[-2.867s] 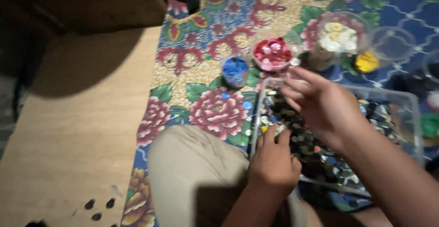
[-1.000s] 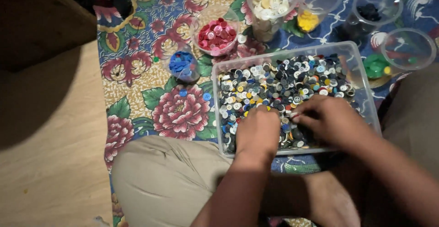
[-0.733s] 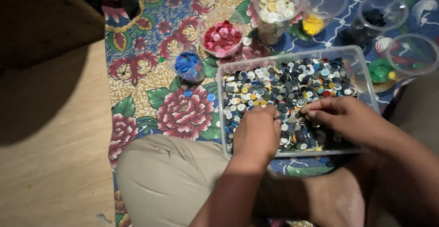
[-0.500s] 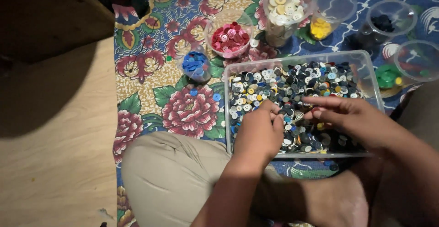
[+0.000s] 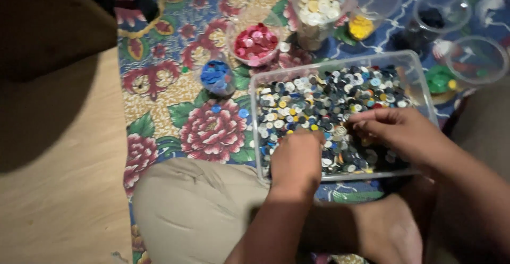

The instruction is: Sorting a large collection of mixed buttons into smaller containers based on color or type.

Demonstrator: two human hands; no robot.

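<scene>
A clear plastic bin [image 5: 255, 83] sits on a flowered cloth [image 5: 164, 72], filled with mixed buttons [image 5: 319, 96] in black, white, blue and yellow. My left hand [image 5: 297, 155] rests curled in the near left part of the bin, fingers down among the buttons. My right hand [image 5: 404, 133] lies in the near right part, fingertips pinched at the buttons near the middle. Whether either hand holds a button is hidden. Behind the bin stand a cup of pink buttons [image 5: 256, 43], a cup of blue buttons [image 5: 216, 78] and a cup of white buttons [image 5: 317, 9].
More clear cups stand at the back right: one with yellow buttons [image 5: 364, 27], one with dark ones [image 5: 433, 19], one with green ones [image 5: 441, 78]. A bare wooden floor [image 5: 58, 189] lies left. My bent knee [image 5: 191, 211] and foot [image 5: 388, 232] are in front.
The view has shifted so the bin sits further right. My right hand has slid leftward toward the bin's middle; my left hand stays curled in the near left part.
</scene>
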